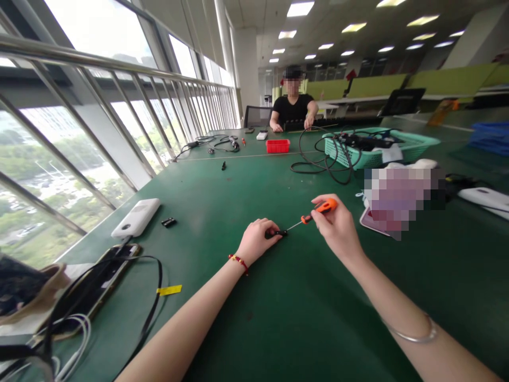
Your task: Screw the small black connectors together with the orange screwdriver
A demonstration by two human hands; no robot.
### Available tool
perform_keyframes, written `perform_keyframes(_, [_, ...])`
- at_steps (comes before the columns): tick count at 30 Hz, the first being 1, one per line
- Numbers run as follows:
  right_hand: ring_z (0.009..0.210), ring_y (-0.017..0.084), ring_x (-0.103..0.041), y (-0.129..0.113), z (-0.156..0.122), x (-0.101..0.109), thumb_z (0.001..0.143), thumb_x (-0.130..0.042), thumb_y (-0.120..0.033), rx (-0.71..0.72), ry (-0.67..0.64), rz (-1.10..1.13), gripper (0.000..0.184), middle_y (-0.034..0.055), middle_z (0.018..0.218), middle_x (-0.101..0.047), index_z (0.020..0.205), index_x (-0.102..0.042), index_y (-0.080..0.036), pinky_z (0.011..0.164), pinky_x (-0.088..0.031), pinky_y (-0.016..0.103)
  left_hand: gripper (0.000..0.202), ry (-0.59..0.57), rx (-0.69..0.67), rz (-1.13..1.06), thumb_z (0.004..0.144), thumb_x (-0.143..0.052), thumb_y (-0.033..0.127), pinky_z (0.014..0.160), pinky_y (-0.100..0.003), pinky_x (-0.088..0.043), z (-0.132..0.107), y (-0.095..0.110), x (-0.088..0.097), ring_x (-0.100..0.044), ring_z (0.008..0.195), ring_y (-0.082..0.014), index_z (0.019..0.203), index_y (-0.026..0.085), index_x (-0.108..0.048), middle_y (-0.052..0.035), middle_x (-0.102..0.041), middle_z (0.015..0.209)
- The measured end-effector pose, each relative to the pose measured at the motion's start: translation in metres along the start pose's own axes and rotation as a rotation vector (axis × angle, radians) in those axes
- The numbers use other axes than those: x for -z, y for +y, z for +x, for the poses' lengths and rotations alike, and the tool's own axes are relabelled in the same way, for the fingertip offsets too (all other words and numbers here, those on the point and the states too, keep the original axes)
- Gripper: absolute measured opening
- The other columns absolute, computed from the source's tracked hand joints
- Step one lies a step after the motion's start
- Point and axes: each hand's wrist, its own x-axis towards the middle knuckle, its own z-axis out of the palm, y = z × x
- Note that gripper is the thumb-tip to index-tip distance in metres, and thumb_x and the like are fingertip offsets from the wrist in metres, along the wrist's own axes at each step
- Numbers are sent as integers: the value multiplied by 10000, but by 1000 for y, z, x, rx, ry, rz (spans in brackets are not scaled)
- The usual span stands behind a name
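Observation:
My left hand [256,240] rests on the green table [286,313], fingers closed around a small black part [278,233]. My right hand [334,224] is closed on an orange-handled screwdriver [322,208]. Its thin metal tip points left and meets the small black part. A red string bracelet sits on my left wrist and a silver bangle on my right forearm.
A white power bank [136,217] and a small black piece [169,222] lie to the left. A phone with black cables [95,289] sits near left. A red bin [277,146] and a teal basket [377,148] with cables stand farther back. A person sits at the far end.

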Motion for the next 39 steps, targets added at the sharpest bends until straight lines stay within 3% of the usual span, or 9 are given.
perform_keyframes(2, [485, 122, -501, 3, -5, 1, 759, -618, -441, -11, 28, -23, 362, -54, 617, -502, 1021, -508, -217, 489, -393, 236, 55, 4, 1, 2, 769, -653, 237, 692, -275, -456, 0, -1, -2, -575, 752, -157, 798, 190, -657, -7, -637, 765])
perform_keyframes(5, [453, 108, -465, 2, -10, 2, 759, -615, -495, 12, 64, -159, 307, -35, 580, -521, 857, -571, -207, 463, -349, 231, 59, 13, 12, 14, 757, -658, 234, 691, -278, -457, -1, -3, -5, -582, 752, -158, 798, 192, -658, -4, -637, 761])
perform_keyframes(8, [447, 95, -441, -2, -13, 2, 784, -588, -422, 54, 40, -181, 227, -32, 557, -508, 756, -574, -197, 464, -338, 224, 67, 30, 11, 39, 755, -658, 248, 693, -283, -458, -2, -2, -5, -584, 758, -162, 791, 191, -652, -4, -638, 762])
perform_keyframes(10, [453, 92, -442, -2, -14, 2, 756, -599, -316, 73, 14, -128, 149, -47, 575, -501, 842, -564, -200, 472, -350, 218, 63, 41, 7, 51, 755, -654, 247, 689, -283, -460, -2, -2, -5, -586, 761, -162, 789, 193, -648, -5, -640, 772])
perform_keyframes(13, [501, 98, -477, 1, -16, 0, 719, -605, -238, 103, -18, -54, 262, -51, 638, -512, 964, -522, -201, 511, -387, 217, 43, 43, 8, 45, 753, -642, 225, 683, -277, -464, -2, -1, -5, -591, 762, -158, 787, 198, -644, -5, -642, 778])
perform_keyframes(17, [530, 100, -487, 1, -18, -3, 797, -536, -279, 172, -48, -121, 84, -16, 656, -556, 804, -548, -196, 519, -384, 216, 40, 47, 7, 37, 754, -637, 225, 692, -281, -467, -2, -3, -7, -592, 765, -159, 781, 196, -634, -3, -643, 775])
perform_keyframes(23, [531, 121, -508, -2, -23, 2, 820, -492, -286, 259, 104, -207, 187, -1, 585, -572, 658, -536, -203, 531, -382, 236, 29, 92, 16, 102, 746, -626, 225, 697, -288, -467, -4, -1, -7, -584, 785, -168, 758, 200, -617, -10, -644, 801])
perform_keyframes(32, [514, 106, -509, 0, -24, -4, 822, -482, -251, 336, 35, -248, 181, -9, 597, -593, 652, -524, -204, 527, -383, 222, 42, 109, 24, 122, 736, -615, 210, 695, -297, -463, -4, -1, -8, -573, 787, -177, 727, 198, -575, -12, -648, 801])
perform_keyframes(39, [506, 108, -499, 0, -25, -3, 818, -485, -256, 334, 59, -247, 177, -10, 584, -586, 651, -520, -206, 517, -373, 227, 46, 104, 25, 115, 733, -614, 206, 688, -292, -458, -3, -2, -9, -570, 784, -174, 721, 198, -571, -12, -639, 795])
